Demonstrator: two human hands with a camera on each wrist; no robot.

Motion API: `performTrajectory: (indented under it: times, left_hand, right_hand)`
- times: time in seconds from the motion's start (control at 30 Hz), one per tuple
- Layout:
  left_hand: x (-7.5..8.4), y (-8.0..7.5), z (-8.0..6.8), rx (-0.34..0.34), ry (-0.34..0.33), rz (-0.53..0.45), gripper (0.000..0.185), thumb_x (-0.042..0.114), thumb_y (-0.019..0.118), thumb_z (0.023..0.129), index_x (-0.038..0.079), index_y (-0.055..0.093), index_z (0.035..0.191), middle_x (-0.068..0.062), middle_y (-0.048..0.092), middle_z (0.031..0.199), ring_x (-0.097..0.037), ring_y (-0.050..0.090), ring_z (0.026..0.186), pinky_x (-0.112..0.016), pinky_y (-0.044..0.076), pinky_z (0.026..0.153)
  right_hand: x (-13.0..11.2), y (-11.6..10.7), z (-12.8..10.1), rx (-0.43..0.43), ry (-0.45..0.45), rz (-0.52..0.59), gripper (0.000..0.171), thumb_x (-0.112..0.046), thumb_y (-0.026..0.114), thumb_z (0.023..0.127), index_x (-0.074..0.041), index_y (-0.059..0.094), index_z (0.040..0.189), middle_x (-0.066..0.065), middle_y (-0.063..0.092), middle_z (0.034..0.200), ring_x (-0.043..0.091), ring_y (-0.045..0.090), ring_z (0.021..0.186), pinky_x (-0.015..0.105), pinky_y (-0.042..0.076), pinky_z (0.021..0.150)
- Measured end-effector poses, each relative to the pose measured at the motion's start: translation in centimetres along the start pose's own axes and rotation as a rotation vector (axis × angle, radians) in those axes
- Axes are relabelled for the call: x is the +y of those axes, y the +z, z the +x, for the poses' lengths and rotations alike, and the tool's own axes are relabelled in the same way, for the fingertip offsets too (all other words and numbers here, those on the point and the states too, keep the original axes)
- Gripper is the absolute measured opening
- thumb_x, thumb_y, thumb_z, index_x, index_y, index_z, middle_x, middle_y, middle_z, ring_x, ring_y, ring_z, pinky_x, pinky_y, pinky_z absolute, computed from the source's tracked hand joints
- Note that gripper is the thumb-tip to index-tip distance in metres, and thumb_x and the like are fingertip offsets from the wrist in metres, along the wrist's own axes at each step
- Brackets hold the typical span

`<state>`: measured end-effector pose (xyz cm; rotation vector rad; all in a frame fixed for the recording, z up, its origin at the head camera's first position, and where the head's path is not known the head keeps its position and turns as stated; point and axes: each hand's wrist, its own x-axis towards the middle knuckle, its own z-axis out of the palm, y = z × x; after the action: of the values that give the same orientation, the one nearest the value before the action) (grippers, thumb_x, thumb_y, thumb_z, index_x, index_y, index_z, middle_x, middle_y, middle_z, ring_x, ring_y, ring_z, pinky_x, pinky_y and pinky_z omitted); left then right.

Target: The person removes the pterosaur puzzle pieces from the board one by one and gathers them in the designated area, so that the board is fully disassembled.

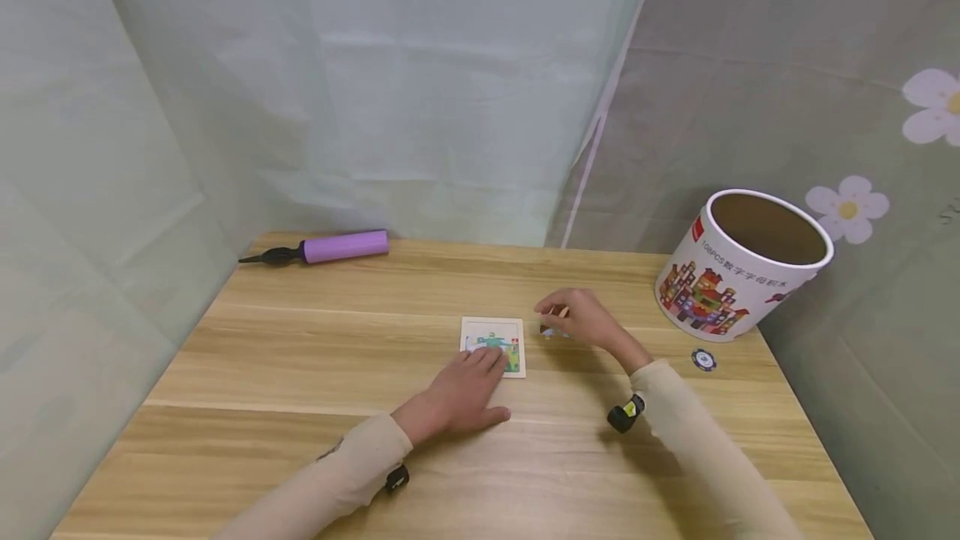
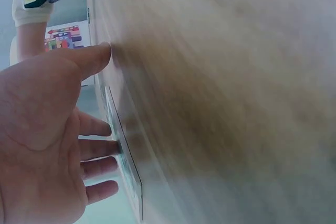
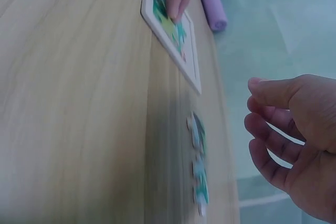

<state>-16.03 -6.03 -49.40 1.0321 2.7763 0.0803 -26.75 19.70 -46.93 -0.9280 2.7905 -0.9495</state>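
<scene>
A small square puzzle board [image 1: 470,326] with a white frame and a green picture lies mid-table. My left hand [image 1: 467,390] rests its outstretched fingertips on the picture, thumb apart on the wood; the left wrist view shows the same hand [image 2: 44,140] beside the board's edge. Just right of the board lie a few loose puzzle pieces [image 3: 200,184], partly covered in the head view. Over them hovers my right hand [image 1: 588,322]. In the right wrist view this hand's [image 3: 307,135] fingers are loosely bent, thumb close to the index finger, with nothing visible between them.
A large white bucket [image 1: 693,286] with printed blocks stands at the right back. Near its base lies a round blue-and-white disc [image 1: 703,359]. A purple hand pump [image 1: 345,247] lies along the back left edge. Cloth curtains [image 1: 450,90] hang behind the table.
</scene>
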Motion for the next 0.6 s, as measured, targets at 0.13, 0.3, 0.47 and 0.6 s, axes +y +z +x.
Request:
performTrajectory:
  times: [0.13, 0.3, 0.47, 0.6]
  left_hand:
    - [0.2, 0.1, -0.3, -0.016, -0.006, -0.018, 0.082, 0.059, 0.050, 0.102, 0.002, 0.032, 0.159, -0.016, 0.028, 0.166, -0.033, 0.030, 0.152, -0.049, 0.030, 0.122]
    - [0.2, 0.4, -0.7, 0.008, 0.016, -0.026, 0.081, 0.056, 0.050, 0.102, 0.000, 0.034, 0.158, -0.019, 0.027, 0.166, -0.034, 0.030, 0.152, -0.045, 0.031, 0.122]
    - [0.2, 0.5, -1.0, 0.033, 0.044, -0.020, 0.081, 0.056, 0.051, 0.102, -0.003, 0.035, 0.156, -0.022, 0.028, 0.165, -0.035, 0.031, 0.151, -0.043, 0.030, 0.123]
    - [0.3, 0.5, -1.1, 0.032, 0.049, -0.014, 0.082, 0.058, 0.048, 0.103, -0.004, 0.035, 0.156, -0.023, 0.028, 0.165, -0.036, 0.031, 0.152, -0.042, 0.029, 0.123]
  right_hand:
    - [-0.7, 1.0, 0.9, -0.012, -0.023, 0.022, 0.017, -0.009, 0.071, 0.096, -0.004, 0.078, 0.111, 0.003, 0.077, 0.098, 0.013, 0.069, 0.085, 0.034, 0.059, 0.077]
    - [-1.4, 2.3, 2.0, -0.025, -0.035, 0.036, 0.018, -0.012, 0.073, 0.095, -0.005, 0.078, 0.111, 0.003, 0.077, 0.099, 0.012, 0.069, 0.086, 0.031, 0.059, 0.077]
    - [-2.1, 3.6, 3.2, -0.058, -0.035, 0.052, 0.019, -0.015, 0.073, 0.096, -0.006, 0.078, 0.112, 0.002, 0.077, 0.102, 0.012, 0.069, 0.090, 0.031, 0.058, 0.079]
    - [-2.8, 4.6, 4.0, -0.090, -0.044, 0.061, 0.019, -0.016, 0.073, 0.096, -0.008, 0.078, 0.112, 0.001, 0.077, 0.104, 0.012, 0.069, 0.091, 0.029, 0.058, 0.079]
